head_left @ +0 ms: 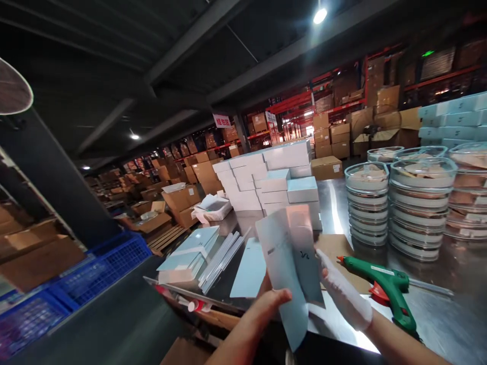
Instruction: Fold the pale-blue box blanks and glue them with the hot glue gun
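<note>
A light blue folded carton (279, 253) stands partly unfolded in front of me, its panels spread and a dark printed mark on one of them. My left hand (271, 304) grips its near panel low down, thumb on the front and fingers behind. My right hand (342, 289), in a white glove, closes on the carton's right edge; some fingertips are hidden behind it. To the right of that hand lies a green hot glue gun (384, 281) with a red trigger and an orange-red nozzle. Beneath the carton is a brown cardboard sheet (337, 246).
White boxes with light blue tops (243, 177) are stacked at the back. Clear round containers (367, 203) form stacks at right. Left are banded blue cartons (188, 253), flat folded pieces (222, 261) and a white basket (216, 209). Blue crates (102, 271) stand beyond the table (456, 284).
</note>
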Action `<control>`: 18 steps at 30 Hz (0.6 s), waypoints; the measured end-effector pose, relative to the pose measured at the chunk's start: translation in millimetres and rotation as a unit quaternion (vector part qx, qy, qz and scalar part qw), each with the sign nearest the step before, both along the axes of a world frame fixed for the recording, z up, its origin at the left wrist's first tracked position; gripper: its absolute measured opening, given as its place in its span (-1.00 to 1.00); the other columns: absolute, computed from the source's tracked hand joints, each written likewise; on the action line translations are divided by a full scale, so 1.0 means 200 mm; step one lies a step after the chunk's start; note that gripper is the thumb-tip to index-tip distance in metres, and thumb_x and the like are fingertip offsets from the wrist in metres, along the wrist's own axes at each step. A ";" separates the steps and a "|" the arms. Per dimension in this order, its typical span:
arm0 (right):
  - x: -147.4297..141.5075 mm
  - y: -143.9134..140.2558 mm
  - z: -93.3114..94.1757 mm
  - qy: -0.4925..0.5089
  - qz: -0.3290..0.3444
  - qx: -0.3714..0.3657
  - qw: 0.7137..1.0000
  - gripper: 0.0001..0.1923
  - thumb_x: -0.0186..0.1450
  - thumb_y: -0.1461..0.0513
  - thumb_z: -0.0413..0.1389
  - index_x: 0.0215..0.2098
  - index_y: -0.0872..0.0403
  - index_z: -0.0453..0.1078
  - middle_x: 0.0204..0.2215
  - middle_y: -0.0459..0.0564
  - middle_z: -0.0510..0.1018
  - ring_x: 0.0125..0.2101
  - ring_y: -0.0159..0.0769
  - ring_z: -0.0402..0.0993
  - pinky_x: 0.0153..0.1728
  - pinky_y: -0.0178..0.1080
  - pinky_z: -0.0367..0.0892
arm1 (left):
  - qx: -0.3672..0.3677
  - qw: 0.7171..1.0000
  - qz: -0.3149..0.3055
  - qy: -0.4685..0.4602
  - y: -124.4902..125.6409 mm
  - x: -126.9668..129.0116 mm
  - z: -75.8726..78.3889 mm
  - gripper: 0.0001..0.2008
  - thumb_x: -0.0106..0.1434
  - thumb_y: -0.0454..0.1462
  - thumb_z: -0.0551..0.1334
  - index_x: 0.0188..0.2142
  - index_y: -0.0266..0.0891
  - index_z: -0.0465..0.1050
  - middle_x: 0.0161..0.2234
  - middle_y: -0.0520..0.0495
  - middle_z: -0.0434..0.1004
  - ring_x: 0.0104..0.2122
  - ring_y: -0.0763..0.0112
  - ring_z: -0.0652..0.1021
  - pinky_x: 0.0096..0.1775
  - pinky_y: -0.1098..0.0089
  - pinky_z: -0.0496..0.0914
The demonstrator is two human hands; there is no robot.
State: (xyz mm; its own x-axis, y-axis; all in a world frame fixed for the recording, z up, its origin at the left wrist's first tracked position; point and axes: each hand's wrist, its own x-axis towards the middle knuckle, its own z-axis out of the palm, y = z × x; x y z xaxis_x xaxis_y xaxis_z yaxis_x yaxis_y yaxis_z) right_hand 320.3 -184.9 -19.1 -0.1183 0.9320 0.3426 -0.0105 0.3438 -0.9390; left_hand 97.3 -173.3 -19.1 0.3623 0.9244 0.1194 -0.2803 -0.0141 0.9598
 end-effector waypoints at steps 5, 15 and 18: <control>0.11 0.11 -0.02 -0.035 -0.156 0.021 0.987 0.03 0.34 -0.34 0.17 0.56 0.00 0.15 0.44 0.30 0.41 0.45 0.22 0.32 0.41 0.27 0.33 | 0.057 0.985 0.158 0.027 0.00 0.12 0.04 0.03 -0.23 0.29 0.65 0.12 -0.22 0.59 -0.10 -0.26 0.75 -0.11 -0.04 0.71 0.01 0.11 0.61; 0.29 -0.12 0.38 -0.309 -0.340 0.492 0.740 -0.58 0.48 0.32 0.13 0.27 -0.10 0.43 0.04 0.14 0.64 0.03 0.05 0.62 -0.02 0.08 0.56 | 0.339 0.897 0.098 0.268 -0.08 -0.14 0.30 -0.55 0.40 0.09 0.33 -0.45 -0.14 0.68 -0.46 -0.11 0.61 -0.41 0.18 0.56 -0.30 0.28 0.42; 0.28 -0.17 0.39 -0.229 -0.270 0.482 0.802 -0.61 0.50 0.34 0.09 0.21 -0.12 0.46 -0.01 0.11 0.61 -0.03 -0.04 0.61 -0.08 -0.01 0.56 | 0.412 0.852 0.022 0.321 -0.13 -0.26 0.38 -0.68 0.52 -0.05 0.25 -0.15 -0.04 0.79 -0.32 -0.18 0.72 -0.29 0.12 0.67 -0.21 0.26 0.48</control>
State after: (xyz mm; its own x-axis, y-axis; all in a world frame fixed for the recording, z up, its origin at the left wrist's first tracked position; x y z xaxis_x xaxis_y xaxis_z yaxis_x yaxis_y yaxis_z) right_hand 375.3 -219.6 58.5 -0.1066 0.2188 0.9699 0.6540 0.7502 -0.0973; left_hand 46.0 -199.2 56.1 0.5643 0.6368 0.5254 0.3174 -0.7548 0.5741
